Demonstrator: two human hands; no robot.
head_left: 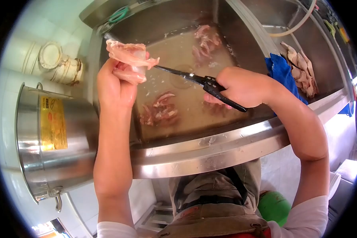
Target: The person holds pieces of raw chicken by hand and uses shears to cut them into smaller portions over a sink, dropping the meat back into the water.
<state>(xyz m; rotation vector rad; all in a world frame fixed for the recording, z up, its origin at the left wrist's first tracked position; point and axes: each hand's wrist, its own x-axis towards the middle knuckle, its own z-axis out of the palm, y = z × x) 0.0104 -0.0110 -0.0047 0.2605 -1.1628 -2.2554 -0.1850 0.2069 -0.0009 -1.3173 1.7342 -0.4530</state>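
- Over the left side of the sink basin, raised above the water, is a piece of raw meat, pale pink with loose flaps
- The left hand has its grip closed around the underside of this piece
- At its right side are the tips of the black-handled scissors; whether the blades are parted is hard to tell
- The right hand has its grip wrapped round the scissor handles, above the basin's near right corner
- Down in the cloudy water lie more raw pieces: one cluster toward the near left corner, one toward the far right, another partly hidden below the right hand
- Across the divider, a blue cloth lies beside pale, limp pieces in the second basin
- Green-handled scissors rest by the far left corner
- Outside the left edge stands a steel pot
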